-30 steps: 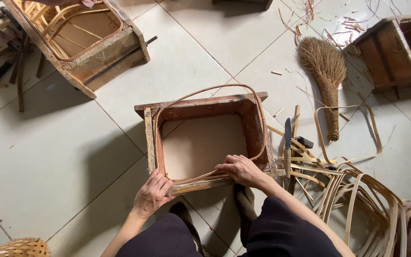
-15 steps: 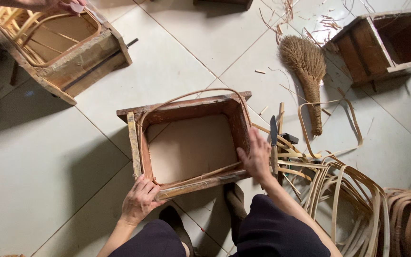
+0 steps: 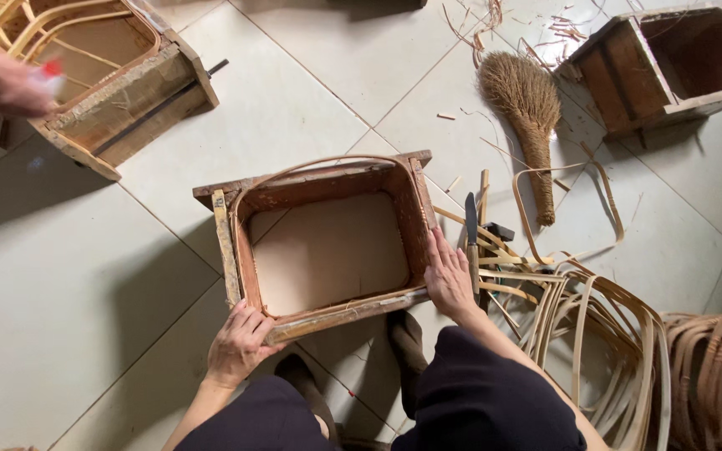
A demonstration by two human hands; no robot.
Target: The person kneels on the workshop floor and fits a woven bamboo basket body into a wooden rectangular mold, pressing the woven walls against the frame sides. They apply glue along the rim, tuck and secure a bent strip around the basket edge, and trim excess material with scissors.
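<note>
An open wooden box frame (image 3: 236, 259) stands on the tiled floor in front of me, with a thin bent cane strip (image 3: 327, 160) looped along its inner rim. My left hand (image 3: 240, 341) grips the frame's near left corner. My right hand (image 3: 447, 277) lies flat against the outside of its right wall, fingers together. A knife with a dark blade (image 3: 471, 225) lies just right of that hand.
A pile of cane strips (image 3: 595, 326) spreads at my right, with coiled cane (image 3: 716, 367) beyond. A straw hand broom (image 3: 528, 117) lies behind them. Two more wooden box frames stand at top left (image 3: 127, 92) and top right (image 3: 670, 63). Another person's hand (image 3: 6, 83) reaches in at far left.
My right hand has moved from the frame's near edge to its right wall. My view has shifted, so the frame sits more to the left. Another person's hand has appeared at left.
</note>
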